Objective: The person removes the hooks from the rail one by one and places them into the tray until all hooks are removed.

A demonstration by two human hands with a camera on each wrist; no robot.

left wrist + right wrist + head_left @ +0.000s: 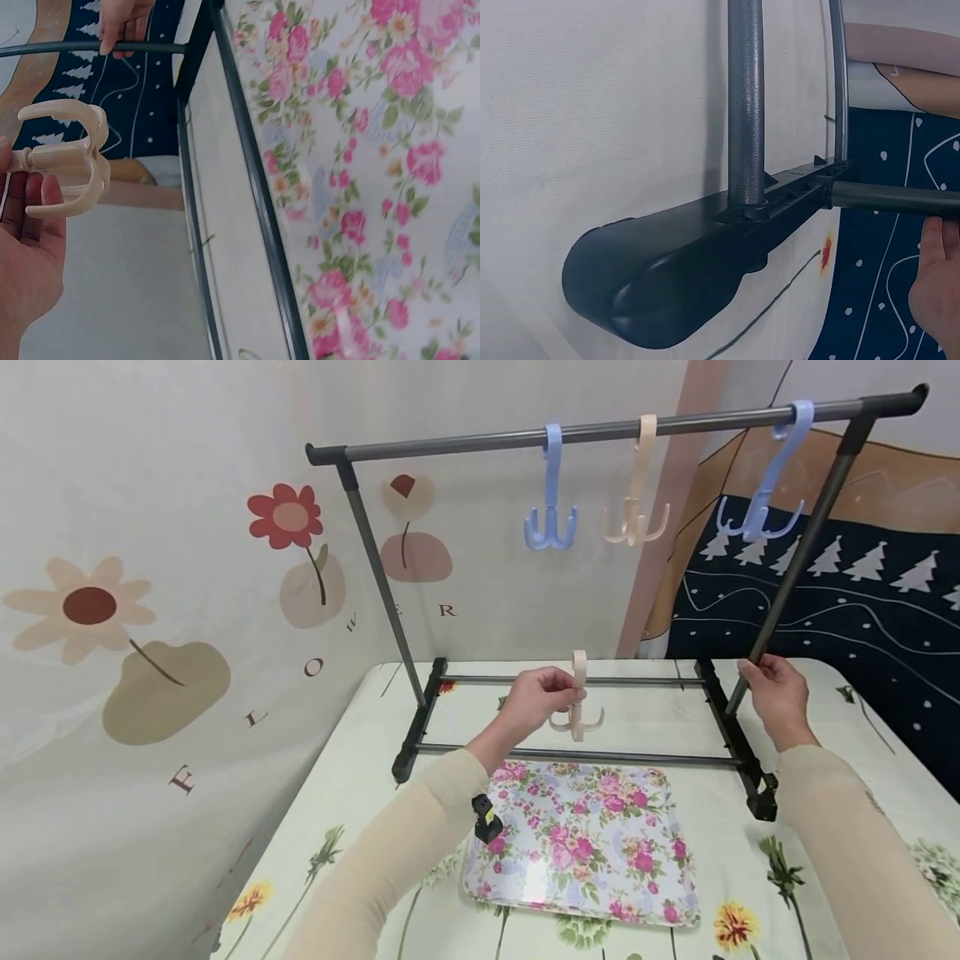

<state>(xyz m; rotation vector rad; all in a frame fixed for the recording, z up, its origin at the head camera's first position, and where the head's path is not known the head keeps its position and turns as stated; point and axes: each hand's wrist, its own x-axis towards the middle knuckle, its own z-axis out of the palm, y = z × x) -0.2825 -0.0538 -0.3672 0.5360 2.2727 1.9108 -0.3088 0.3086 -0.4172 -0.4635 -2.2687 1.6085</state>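
Note:
My left hand [537, 697] pinches a beige multi-prong hook [577, 714] by its stem, above the lower bars of a dark metal rack [551, 755]. In the left wrist view the prongs of that beige hook [94, 157] point away from the fingers. With the right hand [777, 697] I grip the rack's right upright near its base; the right wrist view shows this hand [939, 277] at the post. From the top rail hang a blue hook [551, 485], another beige hook [639, 485] and, at the far right, a second blue hook [765, 485].
A flower-patterned tray [577, 843] lies on the table in front of the rack. The tablecloth [337, 860] has a flower print. Behind stand a pale curtain [187, 443] with printed flowers and a dark blue cloth [862, 627] with white trees.

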